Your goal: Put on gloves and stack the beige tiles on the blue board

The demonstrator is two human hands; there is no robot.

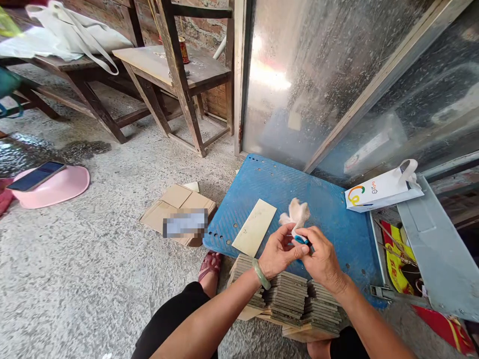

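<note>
Head view, white cloth (298,212): soft, fuzzy, lobed at the top; held up over the blue board (295,182), its lower end beside a small smooth blue piece (300,240)
Grip: left hand (280,252) clamped on the cloth; right hand (322,255), fingers together on the blue piece
Board: ridged, pierced with round holes; a flat cream tile (255,227) lies on it
Slabs (286,299): thin, grey-edged, stacked in columns below the hands
Box (430,244): open, grey metal; holds red-and-yellow packaging (397,257)
</note>
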